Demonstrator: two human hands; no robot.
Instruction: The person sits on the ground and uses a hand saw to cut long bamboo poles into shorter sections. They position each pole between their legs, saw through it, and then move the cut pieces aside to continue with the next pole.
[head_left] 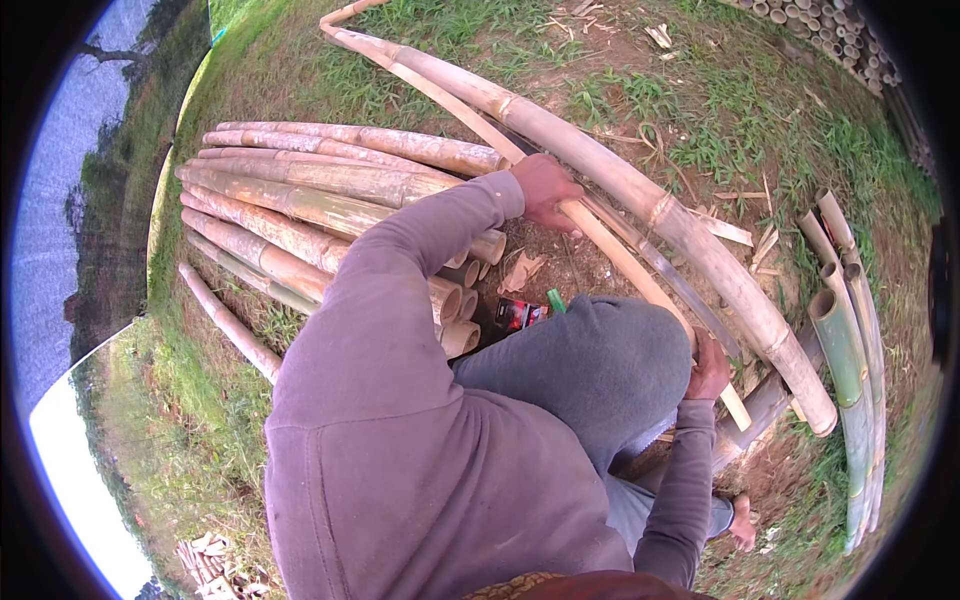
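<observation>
Left grip [548, 192] on bamboo strip [618, 256], printed red-black packet [518, 314] below.

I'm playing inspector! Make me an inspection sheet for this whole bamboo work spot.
Surface: grassy ground with bare soil patches.
Things at hand: pale strip; long bamboo pole beside it; dark narrow piece between them, kind unclear.
Clutter: bamboo scraps, dry brown scrap, red-and-black packet, small green thing.
Left hand: fingers closed around the strip.
Right hand: over the strip; grip partly hidden.
Cables: nothing seen.
Surroundings: bamboo pile at left, green bamboo piece at right, pole stack top right.
</observation>
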